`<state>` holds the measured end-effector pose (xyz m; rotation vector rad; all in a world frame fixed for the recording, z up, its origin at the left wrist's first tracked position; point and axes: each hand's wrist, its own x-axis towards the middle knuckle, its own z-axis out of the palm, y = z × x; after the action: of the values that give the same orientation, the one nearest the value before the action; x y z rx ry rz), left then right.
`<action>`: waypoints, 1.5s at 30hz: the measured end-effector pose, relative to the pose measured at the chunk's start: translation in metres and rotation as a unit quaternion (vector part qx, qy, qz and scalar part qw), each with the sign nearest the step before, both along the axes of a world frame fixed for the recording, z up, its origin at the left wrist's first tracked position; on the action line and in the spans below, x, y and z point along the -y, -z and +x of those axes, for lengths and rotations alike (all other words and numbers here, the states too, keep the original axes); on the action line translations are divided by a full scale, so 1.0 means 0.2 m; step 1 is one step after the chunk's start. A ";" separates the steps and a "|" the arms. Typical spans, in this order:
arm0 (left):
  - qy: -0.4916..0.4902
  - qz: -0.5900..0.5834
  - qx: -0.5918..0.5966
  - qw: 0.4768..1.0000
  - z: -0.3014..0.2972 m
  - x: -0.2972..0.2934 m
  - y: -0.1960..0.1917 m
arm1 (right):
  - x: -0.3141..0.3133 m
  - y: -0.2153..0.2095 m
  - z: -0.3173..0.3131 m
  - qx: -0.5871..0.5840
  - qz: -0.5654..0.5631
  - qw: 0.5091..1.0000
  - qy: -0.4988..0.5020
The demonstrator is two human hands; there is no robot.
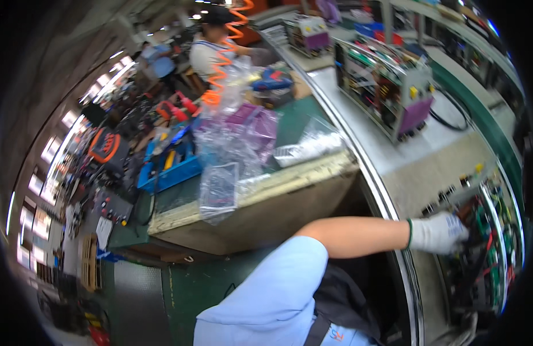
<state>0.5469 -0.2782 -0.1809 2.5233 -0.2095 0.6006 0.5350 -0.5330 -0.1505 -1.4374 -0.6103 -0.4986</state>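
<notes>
My left hand, in a white knit glove with a green cuff, reaches across to the right. It is at the near side of an uncased electrical unit with a metal frame, green circuit boards and red and black wires. The fingertips run in against the unit's dark parts, so I cannot tell whether they grip anything. My right hand is not recognisable; a dim pale shape below the unit is too dark to make out.
Another open unit with a purple panel stands farther up the metal-edged line. On the green bench at left are clear plastic bags, a blue tool bin and a power tool. An orange coiled hose hangs near a co-worker.
</notes>
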 end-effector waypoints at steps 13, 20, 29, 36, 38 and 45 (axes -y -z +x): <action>0.011 0.096 -0.021 0.995 -0.05 0.03 -0.08 | -0.25 0.05 -0.07 -0.037 -0.224 0.964 -0.141; 0.012 0.082 0.015 0.996 -0.09 -0.01 -0.05 | -0.23 0.09 0.04 -0.132 -0.170 0.977 0.001; 0.057 -0.190 -0.081 0.977 0.01 0.03 -0.04 | -0.04 0.08 0.12 -0.168 -0.125 0.974 -0.091; 0.068 -0.165 -0.057 0.982 0.00 -0.02 0.03 | -0.03 0.09 0.11 -0.229 -0.090 0.957 -0.151; 0.075 -0.168 -0.065 0.981 -0.01 -0.04 0.03 | -0.03 0.09 0.12 -0.205 -0.112 0.962 -0.138; 0.039 0.012 -0.013 0.999 -0.02 0.02 -0.08 | -0.03 0.07 0.12 -0.197 -0.121 0.963 -0.134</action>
<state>0.5420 -0.2819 -0.1641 2.5315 -0.3063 0.5356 0.5597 -0.5273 -0.1650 -1.5993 -0.5439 0.0835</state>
